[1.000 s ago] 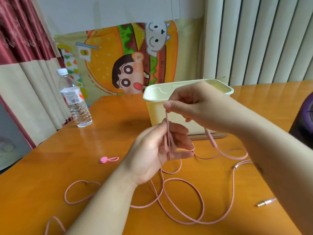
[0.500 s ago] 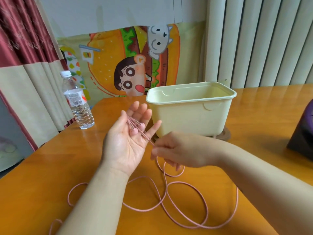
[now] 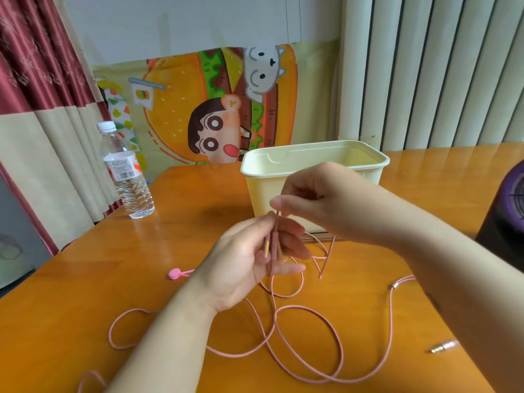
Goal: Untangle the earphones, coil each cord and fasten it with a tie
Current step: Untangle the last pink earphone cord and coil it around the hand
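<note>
The left hand sits palm-up in the middle of the wooden table, fingers loosely curled around a few strands of the pink earphone cord, so it's half-closed on them rather than a tight fist. The right hand is just above it at about 1 o'clock, thumb and forefinger pinched shut on the top of those same strands. The rest of the cord sprawls in loose loops over the table from 6 to 8 o'clock of the hands, and the metal plug lies off at 4 o'clock, apart from the loops. A pink tie lies on the table at 9 o'clock of the left hand. Behind the hands is a pale yellow tub, and a water bottle stands at 10 o'clock; its label is too blurry to read.
</note>
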The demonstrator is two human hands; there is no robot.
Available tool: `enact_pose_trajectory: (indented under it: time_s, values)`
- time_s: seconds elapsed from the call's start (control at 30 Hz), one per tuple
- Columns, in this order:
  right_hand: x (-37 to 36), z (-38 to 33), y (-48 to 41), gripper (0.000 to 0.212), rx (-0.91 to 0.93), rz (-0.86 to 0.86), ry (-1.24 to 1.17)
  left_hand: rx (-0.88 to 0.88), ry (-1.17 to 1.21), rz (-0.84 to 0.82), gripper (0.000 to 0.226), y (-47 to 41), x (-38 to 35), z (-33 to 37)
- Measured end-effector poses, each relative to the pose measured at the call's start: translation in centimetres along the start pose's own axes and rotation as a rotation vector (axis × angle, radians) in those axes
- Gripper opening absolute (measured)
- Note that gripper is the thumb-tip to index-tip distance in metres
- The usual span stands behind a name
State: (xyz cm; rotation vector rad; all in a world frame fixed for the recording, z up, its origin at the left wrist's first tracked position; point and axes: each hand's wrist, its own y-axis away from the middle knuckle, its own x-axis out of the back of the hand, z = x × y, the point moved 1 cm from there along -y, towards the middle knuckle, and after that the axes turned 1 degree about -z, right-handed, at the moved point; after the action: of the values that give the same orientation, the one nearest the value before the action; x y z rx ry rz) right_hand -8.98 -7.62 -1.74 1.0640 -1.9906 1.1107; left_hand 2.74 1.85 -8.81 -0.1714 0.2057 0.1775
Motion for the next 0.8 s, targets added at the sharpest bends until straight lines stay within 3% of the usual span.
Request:
enact_pose_trajectory:
  time_s: [0.13,0.27,0.33,0.43,0.5,0.6,0.7,0.8]
  values:
    - [-0.4,0.9,-0.5,0.030,-0.023,0.110,-0.131,0.026,0.115,-0.128,0.039,0.2,-0.3,-0.1]
    - [-2.8,2.4,-0.6,0.033,-0.131,0.085,-0.486,-0.005,0.475,-0.292,0.038,-0.2,0.4,0.4]
    - [-4.2,2.7,-0.5,0.036,-0.178,0.009,-0.549,-0.050,0.589,-0.207,0.042,-0.4,1.1,0.6]
    - [-5.7,2.5,-0.3,0.036,-0.155,-0.147,-0.341,-0.104,0.761,-0.056,0.039,-0.5,1.4,1.3]
    - [-5.8,1.8,0.0,0.032,-0.107,-0.304,-0.192,-0.225,0.655,0.208,0.039,-0.4,1.7,1.8]
    - [-4.6,0.2,0.5,0.026,-0.041,-0.448,-0.075,-0.262,0.395,0.339,0.039,-0.9,2.1,1.7]
    - [-2.5,-0.9,0.5,0.027,0.066,-0.318,-0.066,-0.170,0.127,0.314,0.039,-0.7,1.9,0.9]
    - [-0.3,-0.8,0.4,0.032,0.077,-0.117,-0.143,-0.092,0.029,0.172,0.040,-0.5,0.8,0.3]
